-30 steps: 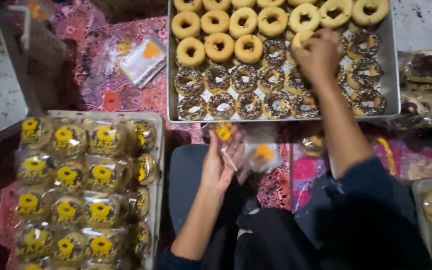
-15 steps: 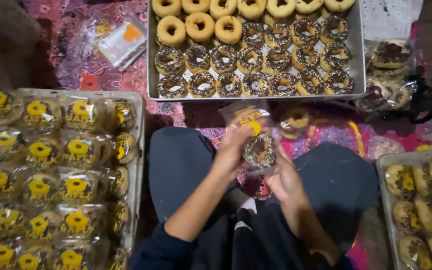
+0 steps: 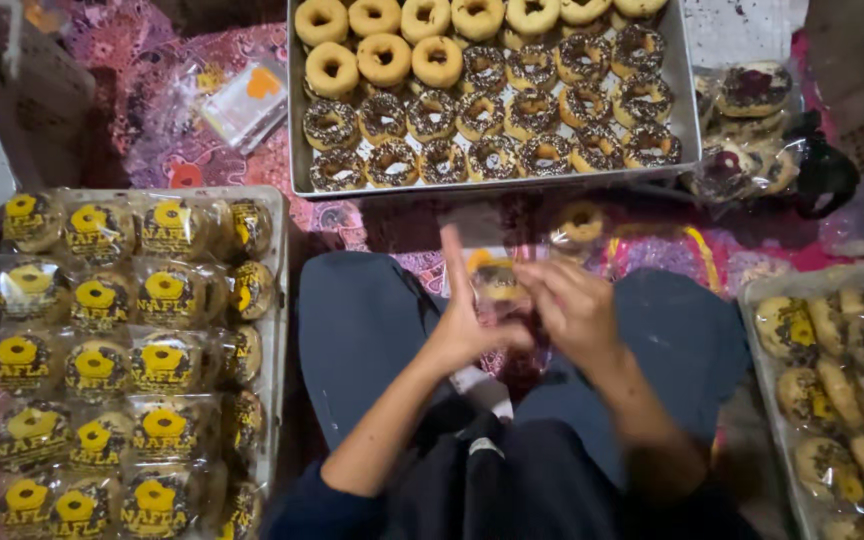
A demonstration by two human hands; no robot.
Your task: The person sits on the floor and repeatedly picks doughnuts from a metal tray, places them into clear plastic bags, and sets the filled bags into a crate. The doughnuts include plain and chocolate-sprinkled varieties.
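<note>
- Patterned floor cloth (image 3: 202,150); metal tray (image 3: 694,120) of doughnuts sits ahead within reach.
- Left hand (image 3: 467,325), fingers straight, steadies clear bag (image 3: 497,285); right hand (image 3: 577,310) curls around it, blurred.
- Bagged doughnuts (image 3: 122,350) collect leftward.

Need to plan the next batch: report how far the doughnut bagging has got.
Done: the left tray is packed with bagged doughnuts. In hand: both hands, left hand and right hand, work a clear bag over the lap; blur hides the detail. Left: the metal tray still holds many unwrapped doughnuts.

clear bagged donuts, yellow round labels (image 3: 97,375), fill left tray; clear bag (image 3: 497,285) between hands.
</note>
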